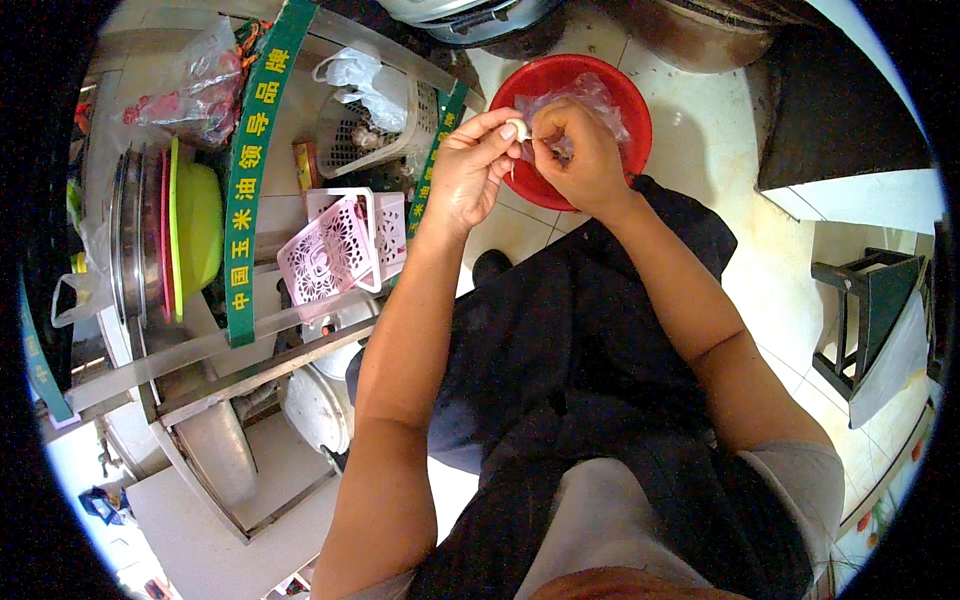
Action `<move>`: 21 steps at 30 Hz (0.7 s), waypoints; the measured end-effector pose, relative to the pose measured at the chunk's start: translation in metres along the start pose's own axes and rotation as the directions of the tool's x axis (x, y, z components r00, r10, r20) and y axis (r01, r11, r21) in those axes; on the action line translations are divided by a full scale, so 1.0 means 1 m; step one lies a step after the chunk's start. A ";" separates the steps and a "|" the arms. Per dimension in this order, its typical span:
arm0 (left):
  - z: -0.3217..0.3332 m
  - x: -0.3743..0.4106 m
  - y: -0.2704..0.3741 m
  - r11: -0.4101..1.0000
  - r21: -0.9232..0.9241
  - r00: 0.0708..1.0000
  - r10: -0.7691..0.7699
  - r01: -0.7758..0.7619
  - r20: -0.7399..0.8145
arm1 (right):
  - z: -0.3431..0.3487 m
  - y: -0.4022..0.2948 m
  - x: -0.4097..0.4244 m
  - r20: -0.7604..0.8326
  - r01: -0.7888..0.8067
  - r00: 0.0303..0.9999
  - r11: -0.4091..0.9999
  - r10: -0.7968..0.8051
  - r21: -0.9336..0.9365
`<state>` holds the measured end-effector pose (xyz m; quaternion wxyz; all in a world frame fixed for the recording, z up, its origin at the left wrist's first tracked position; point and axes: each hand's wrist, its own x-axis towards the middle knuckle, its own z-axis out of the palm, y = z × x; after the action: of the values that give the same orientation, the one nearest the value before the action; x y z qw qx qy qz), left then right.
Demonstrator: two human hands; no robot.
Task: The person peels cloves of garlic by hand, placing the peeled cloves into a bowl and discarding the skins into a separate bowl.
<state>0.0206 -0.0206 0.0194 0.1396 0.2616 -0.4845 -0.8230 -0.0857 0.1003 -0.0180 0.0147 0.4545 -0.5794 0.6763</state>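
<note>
My left hand (pixel 474 161) holds a small pale piece, which looks like a garlic clove (pixel 517 130), between thumb and fingertips. My right hand (pixel 577 150) is beside it, its thumb and fingers pinched at the clove's right edge; whether a bit of skin is between them is too small to tell. Both hands are raised over the left and middle part of a red plastic basin (pixel 643 112) on the floor. Inside the basin lies a crumpled clear plastic bag (pixel 600 94), partly hidden behind my right hand.
A rack at the left carries a perforated basket (pixel 412 124) with garlic bulbs and a white plastic bag, a pink openwork basket (pixel 330 251) and a green bowl (pixel 199 232). Large metal pots (pixel 480 22) stand beyond the basin. A dark stool (pixel 870 300) is at the right.
</note>
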 end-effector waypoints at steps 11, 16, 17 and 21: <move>-0.002 0.004 0.002 1.000 -0.007 0.999 0.013 -0.013 0.032 | 0.001 0.007 -0.001 -0.007 -0.013 1.000 0.999 0.012 -0.048; -0.001 0.006 0.003 0.999 -0.044 0.999 0.016 -0.014 0.051 | 0.000 0.010 -0.001 -0.021 0.009 1.000 0.995 -0.011 -0.102; -0.002 0.005 0.004 0.999 -0.045 0.998 0.017 -0.014 0.065 | 0.000 0.008 0.000 -0.020 0.012 1.000 0.996 -0.014 -0.093; 0.002 0.003 0.008 1.000 -0.013 0.995 -0.008 0.009 0.096 | -0.003 0.005 0.005 -0.014 0.065 0.998 0.995 -0.066 -0.072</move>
<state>0.0168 -0.0244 0.0261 0.1145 0.2230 -0.4839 -0.8385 -0.0930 0.0991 -0.0185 0.0581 0.4668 -0.5879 0.6581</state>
